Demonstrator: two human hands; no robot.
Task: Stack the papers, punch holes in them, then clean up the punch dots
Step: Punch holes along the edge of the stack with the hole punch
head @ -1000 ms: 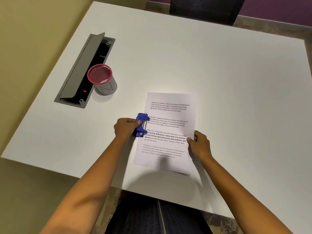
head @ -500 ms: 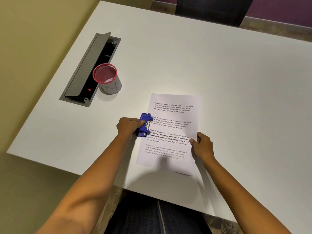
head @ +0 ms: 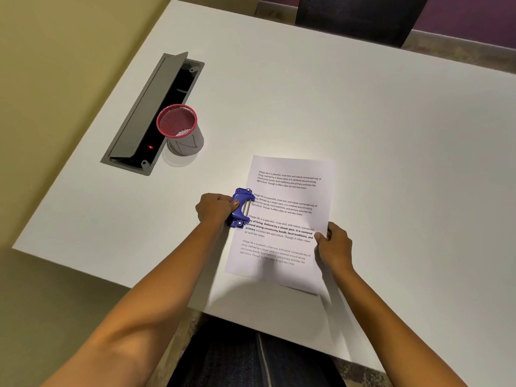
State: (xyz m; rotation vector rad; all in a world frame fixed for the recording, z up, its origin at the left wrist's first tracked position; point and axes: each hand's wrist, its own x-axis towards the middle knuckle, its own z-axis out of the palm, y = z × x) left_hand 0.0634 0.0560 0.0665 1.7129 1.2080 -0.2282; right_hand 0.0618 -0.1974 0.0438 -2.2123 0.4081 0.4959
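Note:
A stack of printed white papers (head: 282, 219) lies near the front edge of the white table (head: 363, 135). A blue hole punch (head: 241, 206) sits over the middle of the stack's left edge. My left hand (head: 215, 209) grips the punch from the left, thumb on its top. My right hand (head: 333, 245) pinches the stack's right edge, thumb on top of the sheets. A red mesh cup (head: 180, 127) stands upright to the upper left of the papers; a few white specks lie inside it.
A grey cable hatch (head: 152, 113) with its lid raised is set into the table right behind the cup. A dark chair (head: 357, 15) stands at the far side. The table's front edge runs just below the papers.
Both hands, the punch and the papers keep their places; only my head view has drifted slightly.

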